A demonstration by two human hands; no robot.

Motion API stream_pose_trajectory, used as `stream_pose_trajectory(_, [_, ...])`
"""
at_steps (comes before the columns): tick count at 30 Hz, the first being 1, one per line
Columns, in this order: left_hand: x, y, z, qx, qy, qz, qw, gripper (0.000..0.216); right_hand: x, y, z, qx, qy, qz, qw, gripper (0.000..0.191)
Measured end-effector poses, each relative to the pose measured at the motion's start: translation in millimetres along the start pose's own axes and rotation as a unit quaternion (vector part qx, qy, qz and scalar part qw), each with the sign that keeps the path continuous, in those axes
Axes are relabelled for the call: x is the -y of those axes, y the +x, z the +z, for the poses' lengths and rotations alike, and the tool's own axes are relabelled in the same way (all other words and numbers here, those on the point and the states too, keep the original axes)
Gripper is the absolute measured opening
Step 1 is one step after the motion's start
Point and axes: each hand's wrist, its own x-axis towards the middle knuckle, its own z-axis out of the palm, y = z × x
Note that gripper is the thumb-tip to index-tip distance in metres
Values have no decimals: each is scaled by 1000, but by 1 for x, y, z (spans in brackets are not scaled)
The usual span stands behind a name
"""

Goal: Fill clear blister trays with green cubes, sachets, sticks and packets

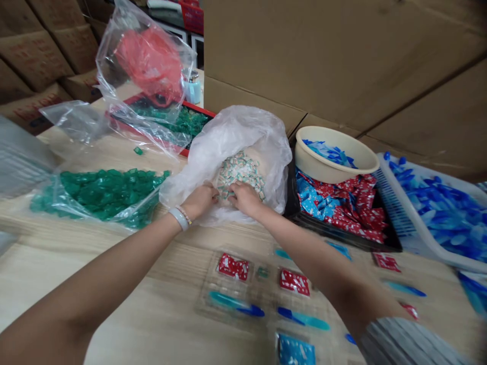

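A white translucent plastic bag (243, 119) lies open on the table, holding a heap of small flat pieces (241, 170) in pale and green tones. My left hand (205, 198) is at the bag's near left edge, its fingers curled at the pieces; what they grip is hidden. Thumb and fingers of my right hand (246, 197) are drawn together over the near side of the heap, and anything between them is too small to make out. A pale bangle (179, 219) circles my left wrist.
Green plastic pieces (99, 192) fill a clear bag on the left. To the right stand a cream basin (335, 175), a black tray (342, 238) of red and blue packets, and a white basket (411, 223) of blue pieces. Clear blister trays (205, 299) lie in front. Cardboard (323, 56) rises behind.
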Motion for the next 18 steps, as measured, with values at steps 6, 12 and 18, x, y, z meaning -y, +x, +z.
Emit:
stream_pose_trajectory(6, [4, -3, 4, -20, -47, 38, 998, 19, 4, 0, 7, -2, 76, -11, 997, 17])
stream_pose_trajectory(12, [6, -5, 10, -32, -69, 104, 992, 22, 14, 1, 14, -19, 131, 2, 991, 16])
stream_pose_trajectory(18, [8, -7, 11, -39, -74, 100, 991, 21, 3, -3, 12, -50, 154, -2, 987, 20])
